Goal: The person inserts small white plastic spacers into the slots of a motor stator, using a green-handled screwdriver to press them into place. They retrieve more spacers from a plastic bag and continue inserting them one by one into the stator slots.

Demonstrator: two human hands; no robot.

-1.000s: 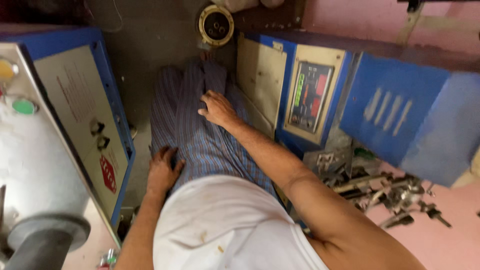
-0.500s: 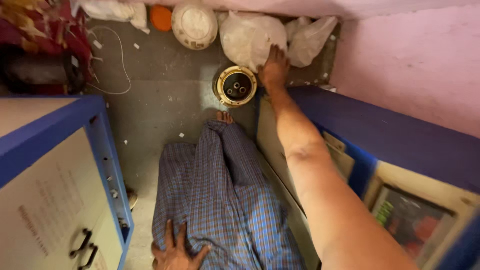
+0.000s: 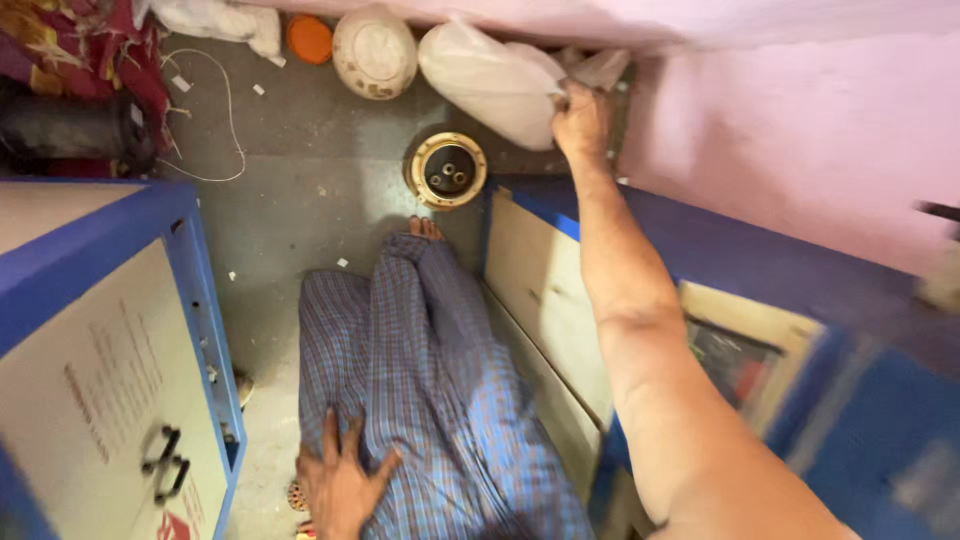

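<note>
White plastic bag (image 3: 490,80): thin, crinkled film, bulging and rounded, laid on the grey concrete floor (image 3: 300,210) against the base of the pink wall (image 3: 800,140). A round metal can (image 3: 447,170), brass-coloured rim, small parts inside, is set just in front of the bag. A pale domed lid (image 3: 374,52) and an orange disc (image 3: 309,38) are placed to the bag's left. Blue-edged cabinets flank the gap: one (image 3: 110,350) on the left, one (image 3: 560,290) on the right, under the outstretched arm. Right hand (image 3: 582,122) is curled at the bag's right end, fingers closed on bunched film. Left hand (image 3: 340,480) is laid flat, fingers spread wide, on the checked blue cloth (image 3: 430,390) over the leg; nothing is gripped.
</note>
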